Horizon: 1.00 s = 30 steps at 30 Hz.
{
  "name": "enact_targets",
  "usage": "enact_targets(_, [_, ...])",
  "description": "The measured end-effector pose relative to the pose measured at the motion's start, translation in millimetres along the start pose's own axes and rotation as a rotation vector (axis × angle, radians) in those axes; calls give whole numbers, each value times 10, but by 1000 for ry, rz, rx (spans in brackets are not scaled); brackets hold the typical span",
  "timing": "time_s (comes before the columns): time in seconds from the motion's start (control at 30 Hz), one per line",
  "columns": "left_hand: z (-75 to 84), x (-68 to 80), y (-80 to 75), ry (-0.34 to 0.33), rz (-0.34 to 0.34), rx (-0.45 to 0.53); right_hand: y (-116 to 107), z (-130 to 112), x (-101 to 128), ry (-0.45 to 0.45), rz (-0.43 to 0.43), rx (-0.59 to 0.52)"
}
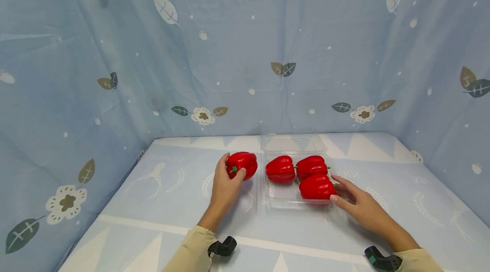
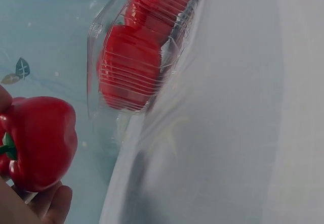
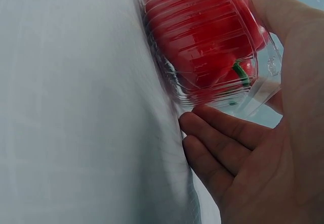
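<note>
**Left hand [image 1: 225, 185] grips a red pepper [image 1: 249, 161] beside the clear container [image 1: 277, 191]**

Head view: you hold the pepper between thumb and fingers, its green stem [image 1: 232, 171] facing your palm side. Near that grip, to its right, three more peppers [image 1: 317, 186] lie in the container; its lid [image 1: 292, 142] lies open beyond them. Your right hand [image 1: 361, 208] spreads loosely at the container's right side, fingers unclenched. Beyond and left of your grip, lettering [image 1: 168, 158] on the tablecloth [image 1: 172, 197] is too faint to read.

Left wrist view: your fingers wrap the pepper, well apart from the container. Its glossy skin could slip if your thumb pressure slackens.

Right wrist view: your fingertips sit by the ribbed wall. It looks thin, so squeezing hard could buckle it, and an uneven push could skew the container. No brand or label is legible.
</note>
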<state>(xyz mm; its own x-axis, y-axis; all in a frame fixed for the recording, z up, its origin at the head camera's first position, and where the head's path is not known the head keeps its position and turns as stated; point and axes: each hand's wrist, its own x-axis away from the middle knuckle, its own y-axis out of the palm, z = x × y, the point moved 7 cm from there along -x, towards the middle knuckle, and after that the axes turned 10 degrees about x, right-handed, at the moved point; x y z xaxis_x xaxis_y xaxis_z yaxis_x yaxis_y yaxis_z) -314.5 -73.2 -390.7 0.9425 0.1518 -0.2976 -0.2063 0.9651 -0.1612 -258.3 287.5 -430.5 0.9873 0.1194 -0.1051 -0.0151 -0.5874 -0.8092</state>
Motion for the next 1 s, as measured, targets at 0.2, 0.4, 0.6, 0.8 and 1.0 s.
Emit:
enact_targets(0.2, [-10, 10, 57, -2, -53, 109, 6, 12, 2, -5, 1, -13])
enact_targets(0.4, [11, 2, 142, 32, -124, 160, 6, 12, 4, -6, 3, -10])
enact_targets(0.6, [25, 3, 191, 58, -170, 168, 3, -9, -9, -19, 6, -11])
enact_targets(0.8, [36, 16, 202, 54, -175, 200, 4, -16, -10, -35, 9, -12])
enact_targets(1.0, [58, 32, 215, 68, -185, 231, 14, -15, -2, -40, 17, -10])
